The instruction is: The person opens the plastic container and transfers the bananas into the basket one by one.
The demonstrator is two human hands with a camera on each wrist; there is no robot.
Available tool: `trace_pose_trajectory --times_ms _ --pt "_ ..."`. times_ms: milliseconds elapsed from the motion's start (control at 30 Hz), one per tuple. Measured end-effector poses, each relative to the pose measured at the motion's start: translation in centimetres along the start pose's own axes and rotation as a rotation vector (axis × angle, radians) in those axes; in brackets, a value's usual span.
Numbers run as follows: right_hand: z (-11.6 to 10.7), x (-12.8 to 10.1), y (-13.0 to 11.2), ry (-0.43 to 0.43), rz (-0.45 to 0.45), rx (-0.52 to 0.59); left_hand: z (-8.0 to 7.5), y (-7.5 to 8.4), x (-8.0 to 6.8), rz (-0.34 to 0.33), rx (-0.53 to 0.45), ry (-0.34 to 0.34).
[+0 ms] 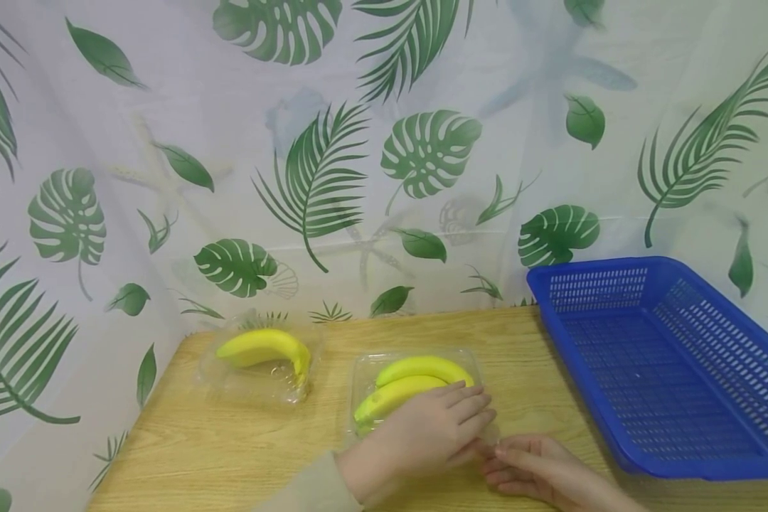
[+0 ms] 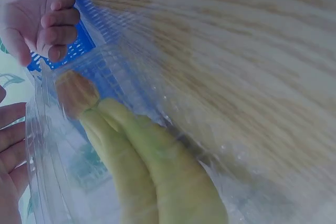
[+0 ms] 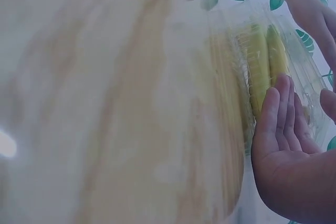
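- The left hand [image 1: 422,435] is lying flat, fingers straight and together, on the lid of the near clear clamshell box [image 1: 416,387]; it is pressing on the lid, not curling round anything.
- The right hand [image 1: 537,473] is resting on the table [image 1: 230,455] just beside the box's front right corner, fingertips touching the box's edge next to the left hand's fingertips. The fingers are looking relaxed and mostly straight; no clenched grasp is showing.
- In the right wrist view, the right hand [image 3: 283,140] is showing an open palm with straight fingers laid against the side of the clear box [image 3: 262,66].
- In the left wrist view, the right hand's fingers [image 2: 52,22] are appearing loosely bent at the box's corner, beyond the plastic; whether they are pinching the rim cannot be told.
- The near box is sitting on the wooden table, roughly centre front, and is holding two yellow bananas [image 1: 409,384] lying side by side; the left wrist view is showing their joined stem end [image 2: 76,93] through the plastic.
- A second clear clamshell box [image 1: 262,363] is standing further left and slightly further back, well apart from the hands, with one banana [image 1: 265,345] inside.
- A blue perforated basket [image 1: 614,284] is occupying the right side of the table, near the right hand but not touching it.
- A leaf-print curtain [image 1: 333,163] is hanging behind the table.
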State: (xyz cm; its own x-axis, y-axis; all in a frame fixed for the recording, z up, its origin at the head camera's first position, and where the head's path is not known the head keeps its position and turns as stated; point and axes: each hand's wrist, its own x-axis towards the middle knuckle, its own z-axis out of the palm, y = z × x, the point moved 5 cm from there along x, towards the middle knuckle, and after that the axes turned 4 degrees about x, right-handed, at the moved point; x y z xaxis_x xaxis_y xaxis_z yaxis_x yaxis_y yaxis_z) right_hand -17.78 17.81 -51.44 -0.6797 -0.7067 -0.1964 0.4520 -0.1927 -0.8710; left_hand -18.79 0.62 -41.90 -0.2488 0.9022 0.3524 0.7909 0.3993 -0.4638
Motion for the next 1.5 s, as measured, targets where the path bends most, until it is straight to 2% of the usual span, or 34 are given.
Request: trace_pose_trajectory --times_ms 167,433,600,967,1133,1333,1500 --pt "0.5 0.1 0.1 -0.037 -0.012 0.016 0.0 -0.3 -0.5 -0.006 -0.001 -0.002" --pt "0.9 0.4 0.4 0.009 0.041 -0.029 -0.4 -0.9 -1.9 -0.022 -0.011 -0.021" --pt "1.3 0.6 0.4 -0.003 0.05 -0.033 -0.9 -1.5 -2.8 -0.032 -0.018 -0.045" --pt "2.4 1.2 0.7 -0.019 0.052 -0.042 -1.5 -2.7 -4.3 -0.081 -0.024 0.006" --pt "3.0 1.6 0.7 -0.043 0.037 -0.035 -1.6 -3.2 -5.1 -0.083 0.014 0.038" --pt "3.8 2.1 0.9 -0.063 0.009 -0.038 -2.2 -4.0 -5.9 -0.107 0.015 0.045" --pt "4.7 2.6 1.1 -0.043 0.015 -0.029 -2.3 -4.6 -6.4 -0.122 0.019 0.053"
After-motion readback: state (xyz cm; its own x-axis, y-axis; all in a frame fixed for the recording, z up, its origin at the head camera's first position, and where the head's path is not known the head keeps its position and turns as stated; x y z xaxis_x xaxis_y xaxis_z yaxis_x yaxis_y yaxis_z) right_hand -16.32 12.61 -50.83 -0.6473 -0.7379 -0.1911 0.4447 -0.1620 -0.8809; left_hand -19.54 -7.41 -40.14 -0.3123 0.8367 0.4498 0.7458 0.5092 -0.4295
